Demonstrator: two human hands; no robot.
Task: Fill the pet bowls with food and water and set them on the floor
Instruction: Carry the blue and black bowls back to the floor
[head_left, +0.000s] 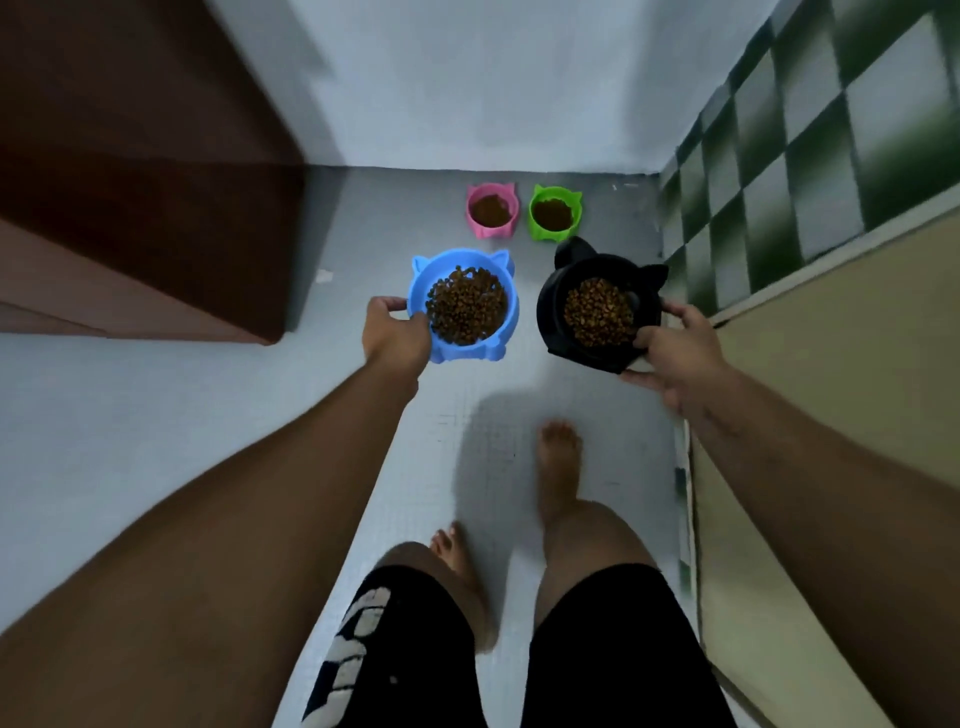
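1. We carry two kibble-filled bowls: our left hand (396, 332) pinches the rim of the blue cat-eared plastic bowl (462, 306), and our right hand (675, 348) wraps closed around the black cat-eared plastic bowl (597, 312).
2. At twelve o'clock, the pink bowl (492, 210) and green bowl (555, 213) sit filled on the grey floor (405, 218).
3. We judge it best to keep both bowls level, the black one being tilted, and lower them just short of that pair.

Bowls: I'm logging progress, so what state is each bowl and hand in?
Pink bowl: on floor, holds kibble.
Green bowl: on floor, holds kibble.
Blue bowl: carried, full of kibble.
Black bowl: carried, tilted, holds kibble.
Left hand: gripping blue bowl.
Right hand: gripping black bowl.
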